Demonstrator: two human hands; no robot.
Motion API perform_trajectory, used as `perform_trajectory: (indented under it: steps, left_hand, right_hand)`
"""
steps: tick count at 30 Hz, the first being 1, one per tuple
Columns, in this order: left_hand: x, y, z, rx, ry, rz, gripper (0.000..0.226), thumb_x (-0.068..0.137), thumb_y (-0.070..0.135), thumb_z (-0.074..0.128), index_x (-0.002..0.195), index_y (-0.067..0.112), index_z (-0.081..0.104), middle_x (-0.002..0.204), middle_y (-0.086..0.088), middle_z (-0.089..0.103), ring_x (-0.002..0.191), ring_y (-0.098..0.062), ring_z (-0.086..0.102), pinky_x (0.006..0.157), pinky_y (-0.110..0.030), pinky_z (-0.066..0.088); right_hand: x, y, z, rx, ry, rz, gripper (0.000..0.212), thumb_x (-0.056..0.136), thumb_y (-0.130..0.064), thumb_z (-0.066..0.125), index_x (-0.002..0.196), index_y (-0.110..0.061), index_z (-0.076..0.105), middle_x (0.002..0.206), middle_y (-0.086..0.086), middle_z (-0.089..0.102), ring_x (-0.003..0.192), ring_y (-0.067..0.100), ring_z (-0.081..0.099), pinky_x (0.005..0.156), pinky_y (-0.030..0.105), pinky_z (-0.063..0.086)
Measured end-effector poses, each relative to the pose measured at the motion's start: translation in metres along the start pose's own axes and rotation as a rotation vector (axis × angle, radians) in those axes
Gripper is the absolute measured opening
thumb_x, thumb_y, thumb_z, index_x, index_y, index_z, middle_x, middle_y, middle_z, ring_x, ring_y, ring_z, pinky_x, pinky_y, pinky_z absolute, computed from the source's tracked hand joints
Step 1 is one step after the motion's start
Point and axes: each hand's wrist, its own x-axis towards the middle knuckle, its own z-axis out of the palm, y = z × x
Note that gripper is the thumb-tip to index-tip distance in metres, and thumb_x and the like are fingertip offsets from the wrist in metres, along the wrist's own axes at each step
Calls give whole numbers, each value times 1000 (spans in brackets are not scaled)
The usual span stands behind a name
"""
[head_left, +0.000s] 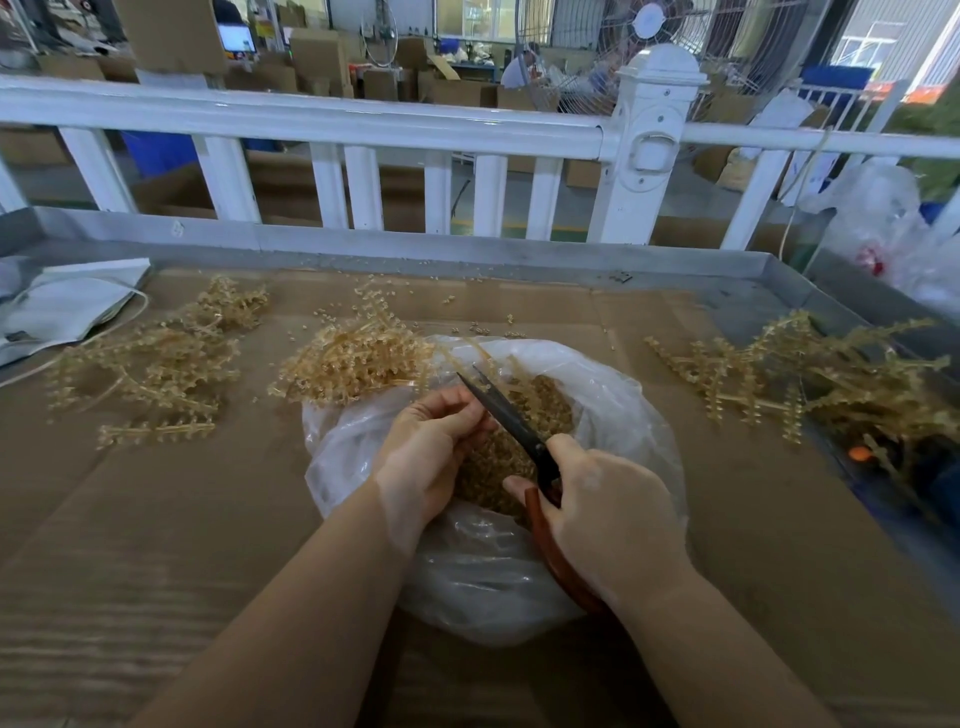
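My right hand (608, 514) grips the red-brown handles of a pair of scissors (511, 415), whose black blades are parted and point up and left over a clear plastic bag (613, 395). The bag holds a heap of small amber plastic pieces (540, 400). My left hand (431, 447) pinches a thin amber plastic strip at the blades, just above the bag's opening; the strip is mostly hidden by my fingers.
Piles of amber plastic sprues lie on the cardboard-covered table: one at the left (156, 364), one behind the bag (353, 358), one at the right (810, 374). A white paper bag (67, 306) sits far left. A white railing (363, 124) stands behind the metal table rim.
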Motion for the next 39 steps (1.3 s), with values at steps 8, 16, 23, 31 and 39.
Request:
perform_trajectory:
  steps: [8, 16, 23, 31, 39]
  left_hand:
    - [1, -1, 0, -30, 7, -14, 28, 86, -13, 50, 67, 7, 57, 61, -3, 66, 54, -11, 61, 59, -18, 54]
    - [2, 0, -4, 3, -36, -35, 20, 88, -8, 50, 76, 6, 58, 64, -2, 63, 59, -10, 61, 62, -18, 52]
    - [1, 0, -4, 17, -48, -30, 19, 89, -8, 50, 77, 6, 57, 60, -1, 62, 55, -9, 61, 60, -18, 52]
    - [0, -1, -2, 13, -36, -33, 24, 88, -9, 50, 72, 6, 57, 60, -2, 63, 54, -9, 61, 60, -18, 53]
    - [0, -2, -3, -20, -34, -50, 22, 88, -9, 52, 72, 6, 58, 61, -5, 64, 55, -11, 61, 57, -18, 53]
  right_hand:
    - [0, 1, 0, 15, -4, -7, 45, 87, -68, 30, 94, -28, 50, 70, -11, 54, 63, 8, 53, 57, 19, 38]
    - [2, 1, -3, 140, -27, -5, 37, 89, -65, 39, 90, -29, 48, 65, -13, 47, 61, 5, 50, 57, 18, 39]
    - [5, 3, -10, 154, -88, -17, 39, 89, -66, 36, 87, -28, 46, 63, -11, 47, 61, 5, 50, 58, 19, 40]
    - [6, 3, -11, 132, -98, -16, 39, 90, -65, 35, 86, -27, 43, 64, -10, 47, 62, 8, 53, 60, 21, 44]
    - [5, 4, -7, 145, -76, -2, 44, 91, -64, 35, 97, -24, 53, 72, -9, 56, 66, 9, 58, 65, 22, 50]
